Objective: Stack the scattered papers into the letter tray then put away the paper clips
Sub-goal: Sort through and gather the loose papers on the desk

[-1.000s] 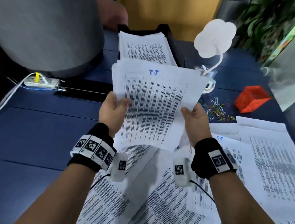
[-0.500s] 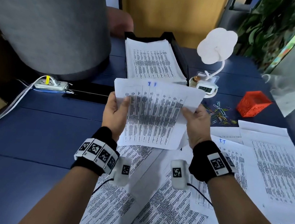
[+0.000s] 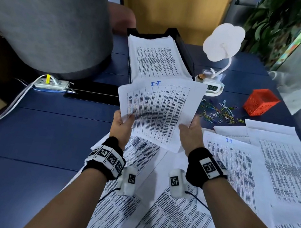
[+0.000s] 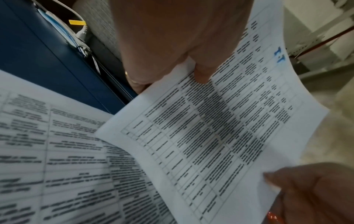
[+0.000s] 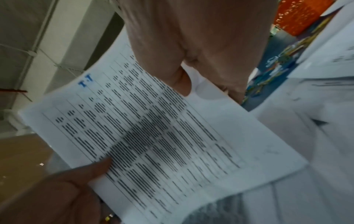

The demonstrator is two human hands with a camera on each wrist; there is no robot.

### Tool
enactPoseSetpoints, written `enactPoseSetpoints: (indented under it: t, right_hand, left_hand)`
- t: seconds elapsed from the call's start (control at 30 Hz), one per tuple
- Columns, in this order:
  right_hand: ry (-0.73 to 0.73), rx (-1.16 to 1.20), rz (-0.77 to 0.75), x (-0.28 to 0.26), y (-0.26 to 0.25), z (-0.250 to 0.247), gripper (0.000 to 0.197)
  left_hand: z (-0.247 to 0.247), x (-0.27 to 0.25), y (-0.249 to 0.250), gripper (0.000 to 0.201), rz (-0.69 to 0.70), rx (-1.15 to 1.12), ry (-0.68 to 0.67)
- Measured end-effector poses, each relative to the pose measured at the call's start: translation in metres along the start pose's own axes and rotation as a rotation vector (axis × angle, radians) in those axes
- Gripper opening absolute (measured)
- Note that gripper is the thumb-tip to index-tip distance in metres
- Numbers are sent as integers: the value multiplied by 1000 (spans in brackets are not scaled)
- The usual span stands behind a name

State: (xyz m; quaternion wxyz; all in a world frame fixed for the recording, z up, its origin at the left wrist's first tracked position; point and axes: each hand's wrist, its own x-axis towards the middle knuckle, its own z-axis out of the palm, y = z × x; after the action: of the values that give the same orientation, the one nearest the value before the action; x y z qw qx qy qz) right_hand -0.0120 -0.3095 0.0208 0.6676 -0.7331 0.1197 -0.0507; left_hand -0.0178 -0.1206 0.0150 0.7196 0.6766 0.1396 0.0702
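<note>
Both hands hold up a small stack of printed sheets [image 3: 158, 111] above the blue desk, just in front of the black letter tray [image 3: 186, 51], which holds a pile of papers [image 3: 155, 56]. My left hand [image 3: 122, 124] pinches the stack's left edge, thumb [image 4: 201, 75] on top. My right hand [image 3: 192, 129] pinches the right edge, thumb [image 5: 181, 83] on the page [image 5: 153, 136]. More printed sheets [image 3: 253, 176] lie scattered on the desk under and right of my arms. Coloured paper clips [image 3: 220, 113] lie loose beside a tipped orange mesh holder [image 3: 260, 105].
A large grey cylinder [image 3: 47, 16] stands at the back left, with a power strip [image 3: 51, 83] and cables at its foot. A white cloud-shaped lamp [image 3: 223, 43] with a small clock base [image 3: 210, 86] stands right of the tray. Plants and a wall lie beyond.
The held stack has moved forward and tilted towards the tray; its top edge now reaches the tray's front. Both hands kept their grip.
</note>
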Motion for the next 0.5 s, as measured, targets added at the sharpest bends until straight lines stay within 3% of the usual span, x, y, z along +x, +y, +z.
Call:
enactPoseSetpoints:
  t: [0.13,0.23,0.4,0.5]
  right_hand:
    - [-94,-223,114,4,31,-3,38]
    - [-142,-285,182,4,43,-8,24]
    - [-196,-99,332,1,43,-11,22]
    - [-113,-15,291,12,36,-12,12]
  left_hand:
    - [-3,5,-9,7,-53,46,5]
    - [-3,12,-2,13,-41,41,28]
    - [-2,32,15,13,-24,44,40]
    - [0,47,23,7,-9,109,44]
